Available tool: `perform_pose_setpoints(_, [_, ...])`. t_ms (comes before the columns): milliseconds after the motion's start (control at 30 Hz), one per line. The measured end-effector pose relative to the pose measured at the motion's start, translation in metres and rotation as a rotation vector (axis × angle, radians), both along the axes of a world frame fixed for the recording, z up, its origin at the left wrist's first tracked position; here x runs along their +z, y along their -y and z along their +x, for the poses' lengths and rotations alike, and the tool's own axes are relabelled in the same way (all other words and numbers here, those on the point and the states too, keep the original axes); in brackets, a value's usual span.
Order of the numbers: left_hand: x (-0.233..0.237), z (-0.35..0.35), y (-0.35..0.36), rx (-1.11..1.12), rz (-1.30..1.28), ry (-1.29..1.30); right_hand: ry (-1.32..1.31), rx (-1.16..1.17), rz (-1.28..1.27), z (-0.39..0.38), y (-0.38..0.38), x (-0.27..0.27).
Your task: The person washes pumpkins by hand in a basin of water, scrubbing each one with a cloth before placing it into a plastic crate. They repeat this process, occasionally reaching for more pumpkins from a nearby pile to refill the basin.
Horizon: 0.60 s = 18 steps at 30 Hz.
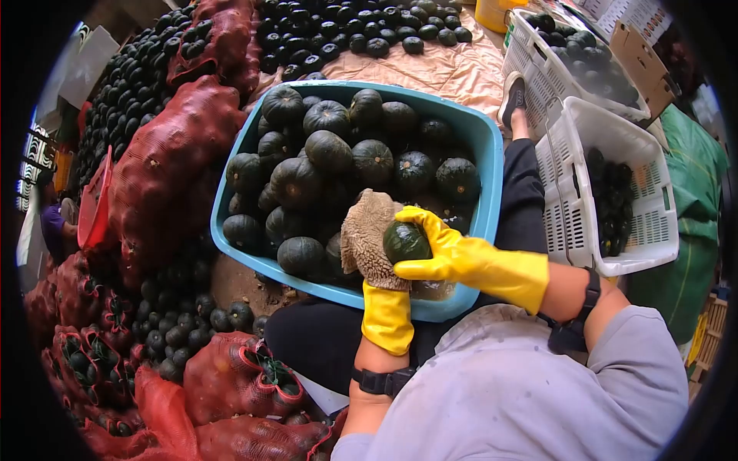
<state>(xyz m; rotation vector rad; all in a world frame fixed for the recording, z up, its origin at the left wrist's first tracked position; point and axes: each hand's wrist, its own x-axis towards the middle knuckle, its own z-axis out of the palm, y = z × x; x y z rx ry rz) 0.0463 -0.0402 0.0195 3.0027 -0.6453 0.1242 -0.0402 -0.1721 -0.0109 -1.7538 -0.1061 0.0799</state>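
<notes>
Gripping a dark green squash, the right hand, in a long yellow rubber glove, closes its digits around opposite sides of the rind. The left hand sits inside a fuzzy brown mitt, its yellow cuff showing below the cloth. The mitt lies right against the squash, but its fabric hides the fingers, so I cannot tell whether they are curled or straight.

Both hands and the squash are above the near side of a blue tub. A pile of squashes fills much of the tub, and murky water shows just below the right hand. Black straps circle both bare forearms, and the person wears a pale grey shirt. Beyond the tub's far right corner is a dark shoe.

To the right stand two white slatted crates, each with dark green produce inside, and next to them a green sack. Past the tub, rows of loose squashes lie on a pale orange sheet. On the left, bulging red mesh sacks are piled beside more loose produce, with a red basin tilted among them. Another person in a purple top is partly visible near the far left edge
</notes>
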Motion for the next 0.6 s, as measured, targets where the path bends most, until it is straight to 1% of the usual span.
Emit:
perform_pose_setpoints(33, [0.007, -0.012, 0.005, 0.043, -0.13, -0.066, -0.011, -0.152, -0.108, 0.005, -0.01, 0.004])
perform_pose_setpoints(67, [0.014, -0.024, 0.011, 0.086, -0.264, -0.124, 0.121, -0.307, -0.253, 0.016, -0.012, -0.017])
perform_pose_setpoints(100, [0.0, -0.036, 0.007, 0.016, -0.612, 0.01, 0.263, -0.454, -0.399, 0.037, -0.008, -0.036])
perform_pose_setpoints(133, [0.009, -0.03, 0.023, 0.145, -0.278, -0.348, 0.009, -0.547, -0.229, 0.056, -0.002, -0.017])
perform_pose_setpoints(167, [-0.01, -0.035, 0.023, 0.003, -0.193, -0.225, -0.099, -0.538, -0.042, 0.059, 0.001, -0.011])
perform_pose_setpoints(200, [-0.023, -0.041, 0.006, -0.096, -0.387, -0.077, 0.098, -0.454, -0.084, 0.048, -0.006, -0.013])
perform_pose_setpoints(233, [-0.035, -0.038, -0.004, -0.148, -0.615, -0.122, 0.286, -0.369, -0.128, 0.026, -0.02, -0.018])
perform_pose_setpoints(267, [-0.048, -0.034, -0.015, -0.213, -0.838, -0.169, 0.226, -0.195, -0.009, 0.005, -0.03, -0.003])
perform_pose_setpoints(300, [-0.064, -0.025, -0.017, -0.219, -1.094, -0.412, 0.212, -0.086, -0.115, -0.012, -0.033, 0.013])
perform_pose_setpoints(333, [-0.076, -0.014, -0.016, -0.226, -1.348, -0.65, 0.297, -0.069, -0.182, -0.008, -0.025, 0.009])
perform_pose_setpoints(367, [-0.068, -0.023, -0.012, -0.223, -1.185, -0.513, 0.386, -0.052, -0.25, 0.004, -0.016, 0.0])
perform_pose_setpoints(400, [-0.059, -0.032, -0.007, -0.206, -1.013, -0.371, 0.402, -0.19, -0.265, 0.023, -0.012, -0.016])
perform_pose_setpoints(433, [-0.05, -0.041, -0.003, -0.18, -0.849, -0.235, 0.38, -0.456, -0.452, 0.037, -0.015, -0.023])
perform_pose_setpoints(500, [-0.053, -0.04, -0.003, -0.191, -0.631, -0.091, 0.322, -0.507, -0.43, 0.036, -0.019, -0.015])
perform_pose_setpoints(567, [-0.05, -0.043, -0.004, -0.15, -0.792, -0.108, 0.355, -0.149, -0.27, 0.02, -0.005, -0.003])
perform_pose_setpoints(600, [-0.044, -0.047, -0.005, -0.119, -0.876, -0.117, 0.271, -0.037, -0.083, 0.022, 0.001, 0.006])
